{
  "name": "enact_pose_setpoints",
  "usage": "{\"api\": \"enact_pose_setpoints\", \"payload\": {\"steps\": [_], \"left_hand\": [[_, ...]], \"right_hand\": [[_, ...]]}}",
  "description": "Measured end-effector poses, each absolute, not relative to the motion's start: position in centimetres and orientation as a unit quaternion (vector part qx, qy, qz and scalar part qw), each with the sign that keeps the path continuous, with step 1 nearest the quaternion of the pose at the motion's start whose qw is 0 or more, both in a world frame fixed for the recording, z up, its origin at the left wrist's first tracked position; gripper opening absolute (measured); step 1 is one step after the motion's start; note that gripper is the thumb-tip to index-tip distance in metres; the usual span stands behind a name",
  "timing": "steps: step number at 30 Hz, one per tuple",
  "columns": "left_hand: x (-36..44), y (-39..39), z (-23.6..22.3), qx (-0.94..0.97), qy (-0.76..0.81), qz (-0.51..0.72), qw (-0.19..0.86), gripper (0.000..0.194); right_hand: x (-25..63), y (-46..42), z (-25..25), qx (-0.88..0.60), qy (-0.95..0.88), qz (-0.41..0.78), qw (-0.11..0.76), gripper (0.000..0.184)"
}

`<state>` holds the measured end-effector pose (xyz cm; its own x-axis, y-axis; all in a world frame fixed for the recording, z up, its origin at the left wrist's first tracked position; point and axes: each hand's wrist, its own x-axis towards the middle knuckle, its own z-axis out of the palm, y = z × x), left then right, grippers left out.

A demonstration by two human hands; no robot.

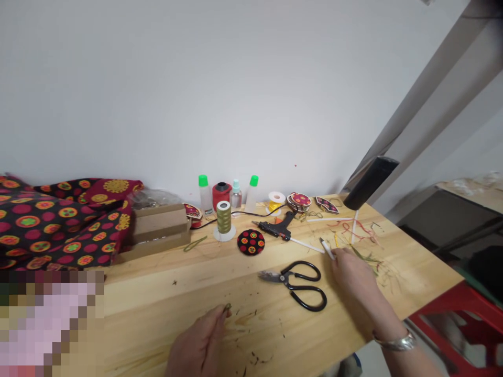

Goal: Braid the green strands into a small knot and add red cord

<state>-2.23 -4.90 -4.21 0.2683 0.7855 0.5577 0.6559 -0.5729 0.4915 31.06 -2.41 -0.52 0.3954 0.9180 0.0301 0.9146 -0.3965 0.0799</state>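
My left hand (198, 340) is low at the table's front, thumb and fingers pinched on a small olive-green cord (227, 307); only a short loop of it shows. My right hand (356, 277) is over the right side of the table, its fingers closed round a white pen (327, 248) with a dark tip. Black-handled scissors (288, 280) lie between my hands, blades toward the left. Behind them are a round patterned fabric disc (251, 242) and a black glue gun (280, 228) with a white glue stick in its back.
A spool of olive thread (223, 219) stands near green-capped bottles (205, 196) and a red thread cone (221, 195) by the wall. Patterned cloth (58, 225) and a cardboard box (159, 230) occupy the left. Thread scraps (377, 256) and a black cylinder (370, 183) are at right.
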Motion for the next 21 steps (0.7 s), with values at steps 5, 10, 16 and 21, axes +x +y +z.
{"api": "enact_pose_setpoints", "payload": {"steps": [5,10,16,21], "left_hand": [[-2.2,-5.0,-3.9,0.785,0.459,0.404,0.1,0.023],[-2.2,-5.0,-4.3,0.785,0.451,0.412,0.099,0.021],[-2.7,-5.1,-4.9,0.805,0.446,0.373,0.113,0.019],[-2.9,-4.9,-5.2,0.803,0.452,0.372,0.115,0.02]], "right_hand": [[32.8,-2.0,0.6,0.868,0.489,0.086,-0.024,0.03],[34.2,-1.2,0.4,0.874,0.483,0.043,0.015,0.029],[33.1,0.2,1.5,0.846,0.524,0.09,0.034,0.025],[31.3,2.4,5.4,0.83,0.524,0.135,-0.135,0.031]]}}
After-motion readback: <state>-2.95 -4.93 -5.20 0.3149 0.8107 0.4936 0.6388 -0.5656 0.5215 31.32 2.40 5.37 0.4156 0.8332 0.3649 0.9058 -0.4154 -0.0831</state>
